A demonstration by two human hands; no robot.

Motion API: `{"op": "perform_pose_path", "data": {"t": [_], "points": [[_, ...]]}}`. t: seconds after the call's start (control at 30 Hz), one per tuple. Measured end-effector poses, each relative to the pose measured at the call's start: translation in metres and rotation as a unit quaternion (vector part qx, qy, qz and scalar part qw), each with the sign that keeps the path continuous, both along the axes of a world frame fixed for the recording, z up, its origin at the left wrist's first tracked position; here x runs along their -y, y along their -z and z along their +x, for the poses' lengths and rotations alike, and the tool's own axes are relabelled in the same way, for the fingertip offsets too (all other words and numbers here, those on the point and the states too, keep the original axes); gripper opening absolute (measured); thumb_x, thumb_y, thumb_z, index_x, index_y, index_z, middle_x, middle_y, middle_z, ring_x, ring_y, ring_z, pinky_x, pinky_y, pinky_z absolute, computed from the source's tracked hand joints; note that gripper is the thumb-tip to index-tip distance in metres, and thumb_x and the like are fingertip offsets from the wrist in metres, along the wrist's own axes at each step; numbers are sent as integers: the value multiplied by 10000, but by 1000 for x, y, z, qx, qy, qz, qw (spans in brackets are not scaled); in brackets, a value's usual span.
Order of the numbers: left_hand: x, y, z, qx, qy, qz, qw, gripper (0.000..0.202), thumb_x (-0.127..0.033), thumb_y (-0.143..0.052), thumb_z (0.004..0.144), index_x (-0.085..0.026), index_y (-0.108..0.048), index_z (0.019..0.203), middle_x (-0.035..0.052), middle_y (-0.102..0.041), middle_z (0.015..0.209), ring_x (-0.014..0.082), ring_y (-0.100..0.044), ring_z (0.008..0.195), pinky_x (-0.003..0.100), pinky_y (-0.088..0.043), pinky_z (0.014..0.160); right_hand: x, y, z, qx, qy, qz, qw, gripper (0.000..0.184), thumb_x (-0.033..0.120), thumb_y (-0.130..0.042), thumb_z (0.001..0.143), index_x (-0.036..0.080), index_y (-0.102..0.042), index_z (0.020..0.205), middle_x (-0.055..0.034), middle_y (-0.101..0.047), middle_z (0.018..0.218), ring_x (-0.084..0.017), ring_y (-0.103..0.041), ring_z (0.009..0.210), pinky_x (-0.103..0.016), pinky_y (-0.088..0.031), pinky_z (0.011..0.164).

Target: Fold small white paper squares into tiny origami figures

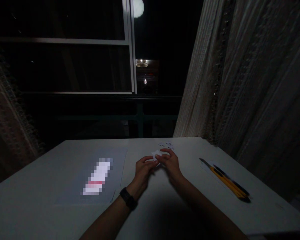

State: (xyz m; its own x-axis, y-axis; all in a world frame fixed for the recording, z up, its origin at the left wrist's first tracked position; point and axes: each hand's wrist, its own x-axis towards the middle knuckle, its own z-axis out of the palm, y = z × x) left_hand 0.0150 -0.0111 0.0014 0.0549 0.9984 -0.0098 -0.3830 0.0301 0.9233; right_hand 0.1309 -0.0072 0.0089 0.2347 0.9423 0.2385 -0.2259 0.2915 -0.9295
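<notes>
- Nearest the camera, your left forearm (102,215) and right forearm (210,208) reach forward over the white table (35,218); a dark watch (128,199) circles the wrist just behind your left hand.
- Your left hand (142,169) is nearly closed, thumb and fingers pinching the left side of a small white piece of paper (156,153).
- Your right hand (172,165) grips the same piece from its right side, the thumb pressed on its face and the index finger arched above it.
- The piece sits between your two hands, raised at the fingertips; whether it is folded is too small to tell.
- Just beyond your right hand, small paper bits with dark marks (169,144) lie flat on the table; you cannot make out the marks.
- Left of your left hand lies a large pale sheet (72,196), and on it a bright pixelated patch (97,175) with a red band; what it shows cannot be told.
- Well to the right of your right hand, a yellow cutter (227,182) lies slantwise, blade end pointing away from you, with a slim black tool (230,178) close along its right side.
- Beyond both hands, past the table's far edge, stands a dark window (134,66), with a pale curtain (197,86) to the right.
</notes>
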Motion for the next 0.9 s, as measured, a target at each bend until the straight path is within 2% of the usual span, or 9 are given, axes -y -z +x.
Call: {"op": "perform_pose_path", "data": {"t": [0.17,0.4,0.6,0.77,0.83,0.9], "points": [[-1,2,0,-29,7,-11,999,472,-250,-793,477,-107,-565,865,69,-662,650,143,-588,545,208,-388,430,-2,-1,0,21,16,-14,1000,435,328,-787,464,168,-568,804,78,-510,433,-103,-475,401,-222,-352,449],[-1,0,1,-34,6,-12,999,467,-239,-796,471,-112,-564,856,56,-658,619,133,-575,510,202,-378,426,-2,-1,1,2,12,-32,999,387,315,-781,473,158,-598,776,82,-494,414,-87,-452,396,-211,-329,448],[-3,-4,-3,-55,23,-8,998,499,-231,-804,460,-92,-592,889,112,-679,674,179,-624,558,206,-377,432,-10,-1,13,17,-33,-27,999,370,373,-750,522,164,-636,806,-2,-634,595,-150,-565,560,-263,-405,556],[-6,-3,-8,-53,25,-1,998,500,-224,-803,467,-82,-609,905,136,-685,726,180,-633,575,210,-394,453,-13,0,19,11,-59,-45,997,352,378,-736,525,166,-658,795,-21,-647,643,-162,-574,598,-275,-421,580],[-7,-4,-8,-46,18,3,999,513,-232,-801,472,-77,-605,919,143,-686,745,180,-633,580,211,-400,452,-12,1,19,5,-39,-40,998,327,372,-713,556,182,-651,814,-21,-649,669,-158,-571,603,-270,-421,572],[-6,-4,-8,-45,11,-3,999,532,-234,-805,464,-76,-599,928,148,-686,753,187,-636,582,209,-399,435,-11,0,19,26,4,-4,1000,273,365,-679,602,196,-644,813,-25,-651,723,-158,-569,634,-269,-424,582]]}}
